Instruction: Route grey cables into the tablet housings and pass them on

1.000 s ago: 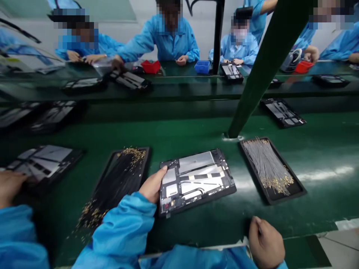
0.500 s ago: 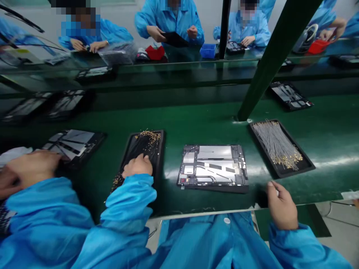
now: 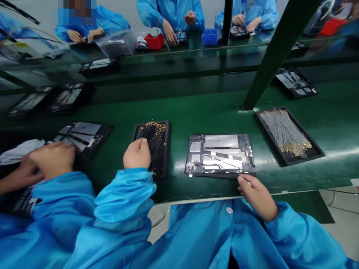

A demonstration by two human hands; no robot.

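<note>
R hand (image 3: 256,198) sits at the near edge of the tablet frame (image 3: 220,155), fingertips (image 3: 240,179) on its rim, no clear clamp; can't tell if it pinches anything small. Frame now lies flat on the green conveyor belt (image 3: 179,116), released by L hand (image 3: 137,154), which gripped its left edge a moment ago w/ the frame tilted. L hand has crossed to the black tray (image 3: 168,149) just left of frame, fingers curled, knuckles up, resting on the black wires (image 3: 155,157); any grip on a wire is hidden. Gold-tipped ends (image 3: 153,127) are heaped at that tray's far end. Right of frame: tray (image 3: 307,130) of gray wires (image 3: 284,130) w/ gold tips. Further left of frame, a neighbor's hand (image 3: 52,158) is on a tray (image 3: 108,127) of silver parts. Beyond frame, green pole (image 3: 280,56) rises from belt. Far side of belt: co-workers in blue smocks (image 3: 168,11), plus red bin (image 3: 154,42) and blue bin (image 3: 209,36).
</note>
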